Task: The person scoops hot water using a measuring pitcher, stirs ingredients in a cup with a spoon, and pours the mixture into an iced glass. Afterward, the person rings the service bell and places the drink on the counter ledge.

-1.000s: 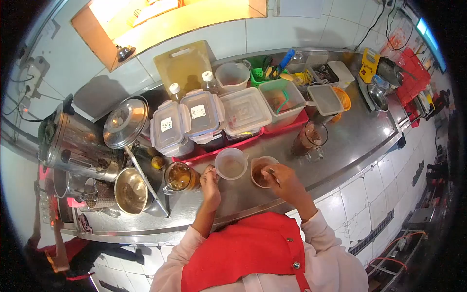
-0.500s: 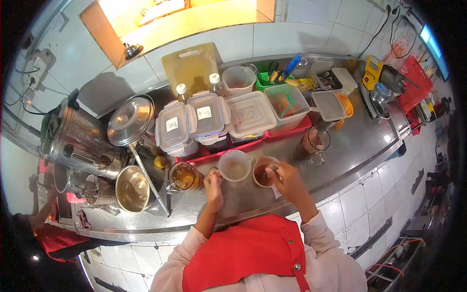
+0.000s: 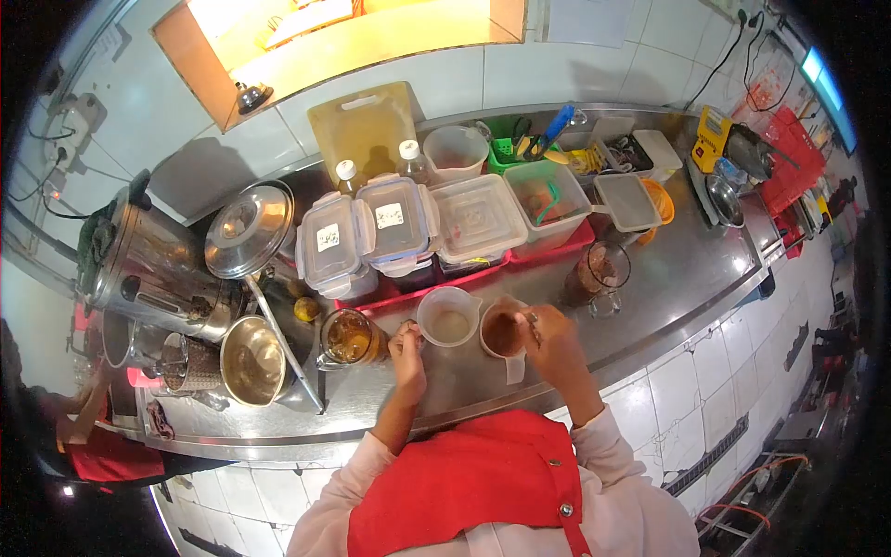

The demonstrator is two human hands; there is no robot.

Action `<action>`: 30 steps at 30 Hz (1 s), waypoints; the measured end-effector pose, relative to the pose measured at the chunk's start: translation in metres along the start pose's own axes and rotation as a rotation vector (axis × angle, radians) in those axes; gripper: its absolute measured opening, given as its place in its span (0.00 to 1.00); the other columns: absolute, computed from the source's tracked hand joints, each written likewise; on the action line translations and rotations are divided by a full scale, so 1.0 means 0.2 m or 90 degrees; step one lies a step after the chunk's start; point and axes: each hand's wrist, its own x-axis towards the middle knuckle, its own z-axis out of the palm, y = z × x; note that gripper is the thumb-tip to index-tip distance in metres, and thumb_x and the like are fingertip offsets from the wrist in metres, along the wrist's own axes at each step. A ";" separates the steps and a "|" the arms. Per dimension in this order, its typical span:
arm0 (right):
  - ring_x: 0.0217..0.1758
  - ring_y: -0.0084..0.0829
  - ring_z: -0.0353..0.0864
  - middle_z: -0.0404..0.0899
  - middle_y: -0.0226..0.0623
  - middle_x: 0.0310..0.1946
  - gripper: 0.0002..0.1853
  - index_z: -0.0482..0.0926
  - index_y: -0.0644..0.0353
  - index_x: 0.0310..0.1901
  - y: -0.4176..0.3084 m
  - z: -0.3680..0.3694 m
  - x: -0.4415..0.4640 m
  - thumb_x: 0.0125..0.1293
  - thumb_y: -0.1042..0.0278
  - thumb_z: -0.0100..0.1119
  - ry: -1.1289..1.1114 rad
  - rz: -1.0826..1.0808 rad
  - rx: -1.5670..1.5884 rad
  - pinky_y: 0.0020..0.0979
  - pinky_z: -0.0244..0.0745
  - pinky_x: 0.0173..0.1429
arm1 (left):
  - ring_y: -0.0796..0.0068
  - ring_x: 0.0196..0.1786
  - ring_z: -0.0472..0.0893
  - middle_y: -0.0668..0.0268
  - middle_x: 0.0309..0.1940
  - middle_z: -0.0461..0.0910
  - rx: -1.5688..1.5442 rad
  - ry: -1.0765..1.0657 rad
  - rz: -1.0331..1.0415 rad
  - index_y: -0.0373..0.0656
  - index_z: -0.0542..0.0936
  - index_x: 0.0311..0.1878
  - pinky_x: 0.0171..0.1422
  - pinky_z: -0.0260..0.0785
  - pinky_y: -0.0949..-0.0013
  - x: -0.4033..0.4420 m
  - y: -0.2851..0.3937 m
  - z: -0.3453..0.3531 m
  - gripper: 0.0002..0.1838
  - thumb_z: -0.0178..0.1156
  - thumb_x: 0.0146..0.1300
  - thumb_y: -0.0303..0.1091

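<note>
My left hand point(image 3: 406, 351) is closed at the left side of a clear plastic measuring jug point(image 3: 450, 320) and grips its handle, which the fingers mostly hide. A little pale liquid lies in the jug's bottom. Right beside it stands a second plastic jug point(image 3: 502, 331) holding brown liquid, its handle pointing toward me. Over that jug's right rim, my right hand point(image 3: 554, 348) pinches what looks like a metal spoon point(image 3: 533, 318); its lower end is hidden. A glass mug of amber drink point(image 3: 351, 338) stands left of my left hand. Another mug, with a brown iced drink point(image 3: 597, 276), stands farther right.
Lidded plastic boxes point(image 3: 481, 219) fill a red tray point(image 3: 371, 299) behind the jugs. At left are a steel bowl point(image 3: 252, 360), a pot lid point(image 3: 249, 229) and a large steel urn point(image 3: 158, 265). A yellow-faced scale point(image 3: 711, 137) stands far right. Another person's arm point(image 3: 88, 413) shows at far left.
My right hand has shifted slightly and turned over the brown-liquid jug, uncovering more of the jug's handle. My left hand stays put. The other person's arm at far left has moved.
</note>
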 end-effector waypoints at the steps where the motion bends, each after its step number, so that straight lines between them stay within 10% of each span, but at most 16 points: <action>1: 0.30 0.50 0.76 0.74 0.49 0.25 0.08 0.76 0.65 0.34 0.01 0.01 0.00 0.67 0.68 0.54 0.046 -0.015 -0.060 0.44 0.69 0.34 | 0.87 0.27 0.58 0.79 0.22 0.62 -0.001 0.002 0.001 0.47 0.70 0.24 0.33 0.48 0.77 -0.01 0.02 0.01 0.12 0.50 0.66 0.35; 5: 0.30 0.50 0.76 0.75 0.49 0.26 0.08 0.76 0.64 0.34 0.00 0.00 -0.01 0.66 0.68 0.55 -0.082 0.020 0.019 0.44 0.69 0.34 | 0.87 0.28 0.58 0.79 0.22 0.61 0.031 -0.005 -0.021 0.47 0.70 0.25 0.32 0.48 0.77 -0.01 0.00 -0.02 0.13 0.49 0.67 0.36; 14: 0.25 0.51 0.73 0.71 0.45 0.19 0.10 0.75 0.64 0.30 0.01 0.04 -0.01 0.67 0.67 0.55 0.128 -0.041 -0.019 0.44 0.68 0.31 | 0.87 0.28 0.57 0.79 0.22 0.60 0.035 -0.029 0.027 0.47 0.67 0.24 0.33 0.48 0.76 0.00 -0.01 -0.01 0.15 0.47 0.68 0.36; 17: 0.27 0.45 0.77 0.76 0.45 0.23 0.13 0.77 0.64 0.32 -0.02 0.00 -0.09 0.69 0.63 0.53 0.005 0.162 -0.087 0.41 0.70 0.31 | 0.86 0.28 0.57 0.79 0.22 0.60 0.032 -0.026 0.014 0.46 0.67 0.24 0.33 0.49 0.76 0.00 0.00 -0.02 0.15 0.47 0.68 0.36; 19: 0.33 0.38 0.82 0.82 0.43 0.31 0.15 0.79 0.62 0.43 -0.07 0.00 -0.14 0.73 0.57 0.50 -0.011 0.455 0.167 0.38 0.74 0.35 | 0.86 0.28 0.57 0.79 0.22 0.60 0.027 -0.028 0.005 0.46 0.67 0.24 0.33 0.49 0.76 0.00 -0.01 -0.01 0.14 0.47 0.68 0.35; 22: 0.40 0.32 0.83 0.82 0.40 0.43 0.23 0.73 0.59 0.59 -0.05 0.08 -0.29 0.74 0.50 0.46 -0.040 0.525 0.380 0.34 0.77 0.41 | 0.87 0.28 0.57 0.79 0.22 0.59 0.046 -0.010 0.023 0.47 0.67 0.24 0.32 0.48 0.76 0.00 -0.02 -0.01 0.14 0.47 0.68 0.35; 26: 0.38 0.28 0.81 0.79 0.38 0.46 0.27 0.63 0.56 0.68 0.05 0.33 -0.44 0.75 0.48 0.42 0.087 0.278 0.363 0.30 0.78 0.44 | 0.88 0.26 0.57 0.80 0.21 0.59 0.070 0.002 0.011 0.49 0.66 0.23 0.31 0.46 0.76 -0.01 0.00 -0.01 0.15 0.48 0.68 0.36; 30: 0.44 0.26 0.81 0.76 0.39 0.55 0.27 0.62 0.59 0.68 0.02 0.29 -0.41 0.76 0.51 0.41 0.071 0.338 0.558 0.27 0.75 0.53 | 0.88 0.26 0.56 0.80 0.21 0.59 0.073 0.003 0.030 0.50 0.67 0.23 0.30 0.46 0.76 0.00 -0.01 0.00 0.14 0.48 0.68 0.36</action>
